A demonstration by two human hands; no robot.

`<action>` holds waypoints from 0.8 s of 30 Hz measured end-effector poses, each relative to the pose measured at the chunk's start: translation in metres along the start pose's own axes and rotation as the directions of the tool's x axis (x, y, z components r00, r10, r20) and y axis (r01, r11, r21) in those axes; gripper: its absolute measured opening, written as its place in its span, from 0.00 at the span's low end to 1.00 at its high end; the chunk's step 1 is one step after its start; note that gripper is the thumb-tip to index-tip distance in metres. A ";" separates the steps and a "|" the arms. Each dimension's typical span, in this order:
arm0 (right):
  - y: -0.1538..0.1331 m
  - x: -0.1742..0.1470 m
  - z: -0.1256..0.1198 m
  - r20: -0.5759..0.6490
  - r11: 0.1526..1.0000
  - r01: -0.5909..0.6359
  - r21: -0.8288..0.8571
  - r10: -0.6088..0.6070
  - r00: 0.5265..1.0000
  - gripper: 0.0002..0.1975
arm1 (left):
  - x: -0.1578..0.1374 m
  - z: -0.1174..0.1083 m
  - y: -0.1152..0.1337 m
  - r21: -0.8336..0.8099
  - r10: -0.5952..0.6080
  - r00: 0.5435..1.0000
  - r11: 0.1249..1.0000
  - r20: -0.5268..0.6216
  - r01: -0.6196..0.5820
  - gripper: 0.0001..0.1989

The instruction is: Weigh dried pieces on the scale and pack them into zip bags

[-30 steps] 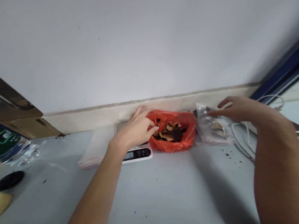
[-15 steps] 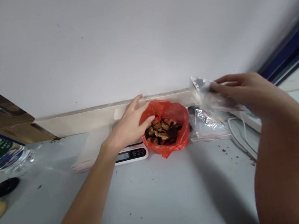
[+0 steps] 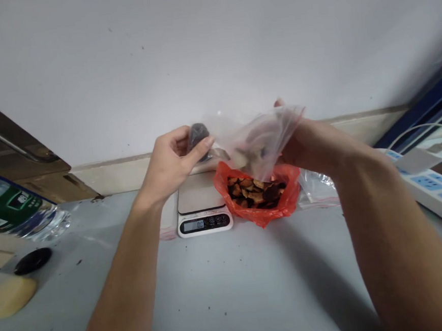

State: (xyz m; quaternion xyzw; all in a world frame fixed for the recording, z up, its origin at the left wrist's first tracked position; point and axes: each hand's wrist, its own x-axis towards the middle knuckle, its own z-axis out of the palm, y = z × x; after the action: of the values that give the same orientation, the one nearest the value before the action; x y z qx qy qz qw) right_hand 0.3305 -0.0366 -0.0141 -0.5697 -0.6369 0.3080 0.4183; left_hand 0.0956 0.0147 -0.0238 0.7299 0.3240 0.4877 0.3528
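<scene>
A clear zip bag (image 3: 257,137) is stretched between my two hands, above a red plastic bag (image 3: 261,216) of dried brown slices (image 3: 254,192). My left hand (image 3: 170,156) pinches one end, where a dark grey lump (image 3: 198,134) shows; it seems to lie inside the clear plastic. My right hand (image 3: 307,141) grips the other end near the reddish zip strip, its fingers partly hidden behind the plastic. Under my left hand stands a white kitchen scale (image 3: 200,195), its display at 0.0 and its plate bare.
Another clear bag (image 3: 317,191) lies right of the red bag. A power strip (image 3: 432,184) with a white cable is at the right. On the left are a large bottle (image 3: 13,205), a black oval object (image 3: 33,261) and a yellowish rounded object (image 3: 13,296). The wall rises behind.
My right hand has brought the clear zip bag leftward over the red bag. My left hand has left the red bag's rim and taken hold of the zip bag's other end. The view has shifted.
</scene>
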 end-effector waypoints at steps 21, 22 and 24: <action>-0.001 0.010 0.038 0.349 0.977 -0.010 0.212 -0.066 0.935 0.22 | -0.008 -0.020 0.001 0.350 -0.198 0.970 0.927 0.141 0.138 0.14; -0.002 0.010 0.041 0.349 0.971 -0.018 0.239 -0.069 0.934 0.21 | -0.009 -0.017 0.003 0.303 -0.228 0.950 0.940 0.215 0.157 0.15; -0.003 0.009 0.047 0.344 0.956 -0.053 0.287 -0.051 0.938 0.20 | -0.011 -0.014 0.007 0.240 -0.258 0.929 0.951 0.265 0.195 0.18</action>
State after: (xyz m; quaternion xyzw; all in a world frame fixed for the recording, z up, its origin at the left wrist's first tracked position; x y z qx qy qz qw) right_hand 0.2876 -0.0243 -0.0310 -0.4386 -0.6480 0.4945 0.3786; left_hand 0.0796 0.0048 -0.0196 0.7845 0.4001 0.2931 0.3722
